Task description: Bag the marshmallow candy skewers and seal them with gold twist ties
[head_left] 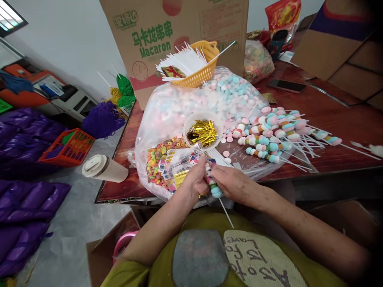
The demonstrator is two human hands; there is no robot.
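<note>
A candy skewer (216, 191) with pale blue, green and pink pieces is between my hands, its white stick slanting down towards my apron. My left hand (195, 176) is closed around its upper part. A crinkled clear wrapper end (198, 150) pokes up above those fingers. From the other side, the fingers of my right hand (235, 184) are bent against the skewer's middle; their tips are partly hidden. Just beyond my hands stands a white bowl (220, 131) of gold twist ties (205, 131). Printed clear wrappers (170, 169) lie beside my left hand, over ring-shaped candies (152, 163).
Finished skewers (278, 129) are piled at the right. Behind the bowl lies a big bag of pastel candies (179, 97), with a yellow basket (206, 73) of white sticks on it. A cardboard box (188, 24) stands behind. A lidded cup (109, 169) is by the left table edge.
</note>
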